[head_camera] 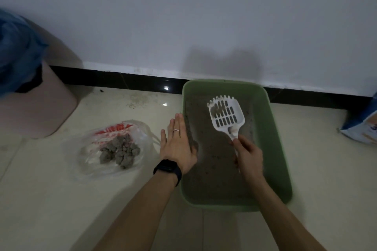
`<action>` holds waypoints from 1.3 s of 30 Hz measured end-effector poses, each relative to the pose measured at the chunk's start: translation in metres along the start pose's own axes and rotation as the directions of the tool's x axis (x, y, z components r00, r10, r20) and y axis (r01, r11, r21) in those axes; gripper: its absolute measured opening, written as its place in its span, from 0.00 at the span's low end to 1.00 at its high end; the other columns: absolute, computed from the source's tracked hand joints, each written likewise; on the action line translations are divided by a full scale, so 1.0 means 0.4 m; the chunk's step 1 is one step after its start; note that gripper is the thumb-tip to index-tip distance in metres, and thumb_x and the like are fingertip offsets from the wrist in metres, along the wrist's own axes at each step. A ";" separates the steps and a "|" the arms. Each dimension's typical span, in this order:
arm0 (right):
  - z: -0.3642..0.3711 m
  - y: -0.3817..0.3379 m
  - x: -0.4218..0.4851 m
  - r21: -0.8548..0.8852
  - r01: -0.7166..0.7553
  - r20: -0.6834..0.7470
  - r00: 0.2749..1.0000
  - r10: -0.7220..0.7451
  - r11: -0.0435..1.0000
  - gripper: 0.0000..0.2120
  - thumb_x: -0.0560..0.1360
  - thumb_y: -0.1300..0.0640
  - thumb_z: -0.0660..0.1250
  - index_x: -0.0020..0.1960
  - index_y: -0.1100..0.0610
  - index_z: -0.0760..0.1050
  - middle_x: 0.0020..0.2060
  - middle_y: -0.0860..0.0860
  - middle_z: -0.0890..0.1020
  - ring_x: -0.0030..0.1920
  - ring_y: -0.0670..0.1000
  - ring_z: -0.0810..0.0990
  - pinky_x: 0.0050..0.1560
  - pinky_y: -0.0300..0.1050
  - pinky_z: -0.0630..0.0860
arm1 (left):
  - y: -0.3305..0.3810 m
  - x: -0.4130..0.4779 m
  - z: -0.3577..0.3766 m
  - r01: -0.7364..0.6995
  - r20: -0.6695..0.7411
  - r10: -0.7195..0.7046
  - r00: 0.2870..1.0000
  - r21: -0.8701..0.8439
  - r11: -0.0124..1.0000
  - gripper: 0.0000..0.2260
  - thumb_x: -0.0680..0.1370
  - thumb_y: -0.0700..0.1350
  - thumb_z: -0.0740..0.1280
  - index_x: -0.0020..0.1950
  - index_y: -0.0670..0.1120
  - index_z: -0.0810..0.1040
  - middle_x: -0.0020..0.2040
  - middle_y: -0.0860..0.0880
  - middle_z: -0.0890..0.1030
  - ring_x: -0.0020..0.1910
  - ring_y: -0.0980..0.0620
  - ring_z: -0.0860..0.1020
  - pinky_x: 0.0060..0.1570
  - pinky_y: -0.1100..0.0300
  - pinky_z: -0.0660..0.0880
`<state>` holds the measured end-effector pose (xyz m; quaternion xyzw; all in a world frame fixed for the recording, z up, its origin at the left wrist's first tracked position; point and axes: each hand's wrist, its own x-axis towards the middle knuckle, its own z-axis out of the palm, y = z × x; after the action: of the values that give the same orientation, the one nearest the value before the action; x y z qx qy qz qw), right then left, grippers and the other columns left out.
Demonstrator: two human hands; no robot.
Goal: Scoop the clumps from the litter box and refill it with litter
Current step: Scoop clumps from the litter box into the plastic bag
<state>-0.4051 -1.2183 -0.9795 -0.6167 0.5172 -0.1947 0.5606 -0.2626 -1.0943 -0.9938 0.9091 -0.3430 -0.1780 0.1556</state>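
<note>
Scooping seems almost finished; refilling comes next.
My right hand (247, 154) grips the scoop (226, 113) over the litter box (282, 169); left hand (177, 144) flat, fingers straight, steadying its rim. Next I need the litter bag (362, 128).

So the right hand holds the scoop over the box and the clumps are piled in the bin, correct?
Not quite. The head view shows the clumps piled on a plastic bag on the floor, between the bin and the box, not in the bin. The right hand does hold the scoop over the box.
</note>
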 end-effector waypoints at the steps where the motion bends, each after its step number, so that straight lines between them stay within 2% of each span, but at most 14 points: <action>1: -0.004 0.000 -0.017 0.007 -0.011 -0.009 1.000 0.011 1.000 0.10 0.79 0.57 0.65 0.58 0.48 0.78 0.41 0.52 0.84 0.32 0.49 0.75 0.31 0.43 0.72 | -0.001 -0.001 -0.002 -0.001 0.011 0.001 1.000 0.002 1.000 0.43 0.77 0.52 0.60 0.77 0.44 0.29 0.79 0.47 0.36 0.78 0.49 0.38 0.76 0.46 0.40; 6: -0.023 0.006 -0.093 0.039 -0.048 -0.024 0.999 0.049 0.998 0.10 0.79 0.56 0.66 0.58 0.47 0.78 0.36 0.54 0.82 0.25 0.47 0.72 0.25 0.41 0.70 | -0.015 -0.004 -0.018 -0.029 0.095 0.025 0.995 0.036 0.999 0.46 0.78 0.57 0.60 0.75 0.45 0.25 0.78 0.47 0.31 0.77 0.49 0.35 0.73 0.47 0.36; 10: -0.044 -0.005 -0.134 0.057 -0.045 -0.040 0.998 0.047 0.997 0.09 0.79 0.55 0.66 0.49 0.42 0.80 0.37 0.59 0.82 0.27 0.51 0.71 0.28 0.45 0.69 | -0.034 -0.022 -0.028 -0.113 0.124 0.096 0.988 0.142 0.983 0.44 0.78 0.57 0.59 0.75 0.47 0.25 0.75 0.48 0.26 0.77 0.49 0.32 0.71 0.48 0.32; 12: -0.053 -0.014 -0.152 0.052 -0.034 -0.043 0.998 0.037 0.998 0.08 0.79 0.56 0.66 0.50 0.45 0.81 0.35 0.59 0.80 0.26 0.51 0.70 0.29 0.45 0.68 | -0.045 -0.033 -0.032 -0.146 0.130 0.122 0.984 0.196 0.970 0.42 0.79 0.58 0.57 0.73 0.47 0.24 0.74 0.49 0.26 0.76 0.49 0.32 0.72 0.47 0.32; 14: -0.058 -0.022 -0.166 0.047 -0.021 -0.044 0.999 0.023 0.999 0.08 0.78 0.56 0.66 0.52 0.45 0.81 0.35 0.59 0.82 0.26 0.52 0.70 0.28 0.44 0.67 | -0.055 -0.039 -0.036 -0.181 0.145 0.149 0.978 0.239 0.954 0.39 0.80 0.59 0.53 0.73 0.47 0.25 0.75 0.49 0.27 0.77 0.50 0.32 0.72 0.46 0.33; 17: -0.060 -0.038 -0.180 0.084 -0.021 -0.067 0.997 0.027 0.996 0.10 0.78 0.57 0.67 0.55 0.45 0.79 0.35 0.49 0.85 0.27 0.52 0.70 0.29 0.44 0.67 | -0.072 -0.041 -0.053 -0.235 0.165 0.195 0.967 0.281 0.930 0.35 0.81 0.60 0.48 0.77 0.47 0.30 0.78 0.50 0.32 0.77 0.51 0.35 0.73 0.46 0.35; 20: -0.055 -0.065 -0.195 0.091 -0.008 -0.058 0.998 0.014 0.996 0.11 0.78 0.58 0.68 0.56 0.46 0.79 0.31 0.52 0.81 0.28 0.53 0.69 0.30 0.44 0.67 | -0.108 -0.039 -0.096 -0.258 0.156 0.219 0.963 0.312 0.915 0.33 0.82 0.60 0.46 0.79 0.48 0.34 0.79 0.51 0.37 0.78 0.52 0.37 0.75 0.45 0.38; 26: 0.006 -0.129 -0.217 0.035 0.018 0.033 0.999 -0.019 0.999 0.10 0.78 0.57 0.67 0.56 0.44 0.78 0.27 0.54 0.78 0.25 0.50 0.70 0.29 0.43 0.66 | -0.298 -0.064 -0.215 -0.105 0.079 0.085 0.993 0.315 0.943 0.33 0.81 0.60 0.50 0.79 0.51 0.37 0.80 0.51 0.38 0.78 0.51 0.40 0.76 0.47 0.39; 29: 0.064 -0.140 -0.229 -0.004 0.041 0.130 0.991 -0.041 0.999 0.07 0.78 0.58 0.67 0.54 0.52 0.82 0.26 0.54 0.74 0.23 0.48 0.68 0.27 0.42 0.65 | -0.414 -0.097 -0.244 -0.036 0.087 0.006 0.996 0.343 0.939 0.35 0.79 0.60 0.52 0.79 0.51 0.37 0.80 0.50 0.39 0.79 0.50 0.40 0.76 0.47 0.39; 32: 0.159 -0.148 -0.251 -0.068 0.054 0.240 0.970 -0.036 0.996 0.08 0.79 0.58 0.66 0.55 0.55 0.82 0.23 0.48 0.73 0.23 0.47 0.67 0.23 0.40 0.64 | -0.530 -0.141 -0.258 0.009 0.119 -0.061 0.991 0.392 0.920 0.38 0.79 0.62 0.54 0.80 0.49 0.37 0.80 0.49 0.39 0.79 0.49 0.40 0.76 0.46 0.39; 35: 0.262 -0.158 -0.279 -0.145 0.141 0.347 0.934 -0.083 0.979 0.08 0.80 0.58 0.64 0.55 0.51 0.81 0.35 0.46 0.83 0.30 0.47 0.73 0.27 0.38 0.70 | -0.615 -0.170 -0.258 0.045 0.149 -0.122 0.981 0.438 0.898 0.39 0.78 0.62 0.54 0.79 0.49 0.35 0.80 0.49 0.37 0.78 0.49 0.39 0.75 0.45 0.38; 37: 0.315 -0.154 -0.282 -0.312 0.312 0.447 0.882 -0.151 0.897 0.12 0.80 0.57 0.63 0.58 0.45 0.80 0.43 0.45 0.85 0.37 0.47 0.79 0.37 0.42 0.75 | -0.642 -0.177 -0.256 0.075 0.162 -0.164 0.973 0.448 0.891 0.41 0.77 0.63 0.56 0.79 0.48 0.34 0.79 0.49 0.36 0.78 0.49 0.38 0.74 0.44 0.37; 38: 0.336 -0.149 -0.280 -0.440 0.434 0.515 0.839 -0.175 0.786 0.15 0.79 0.58 0.62 0.60 0.43 0.78 0.47 0.43 0.84 0.42 0.47 0.81 0.42 0.44 0.76 | -0.648 -0.178 -0.254 0.083 0.168 -0.176 0.970 0.449 0.890 0.42 0.77 0.63 0.57 0.79 0.48 0.34 0.79 0.49 0.35 0.78 0.48 0.37 0.74 0.44 0.37; 39: 0.356 -0.143 -0.277 -0.556 0.559 0.582 0.790 -0.192 0.616 0.18 0.79 0.59 0.61 0.64 0.44 0.76 0.51 0.44 0.83 0.47 0.48 0.81 0.47 0.44 0.76 | -0.649 -0.178 -0.252 0.085 0.176 -0.182 0.967 0.451 0.888 0.43 0.77 0.63 0.58 0.79 0.48 0.34 0.79 0.49 0.35 0.78 0.48 0.37 0.74 0.43 0.36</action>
<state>-0.3074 -1.0632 -0.9328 -0.9067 0.2536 0.0552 0.3326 -0.1218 -0.8438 -0.9939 0.9177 -0.3254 -0.2025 -0.1042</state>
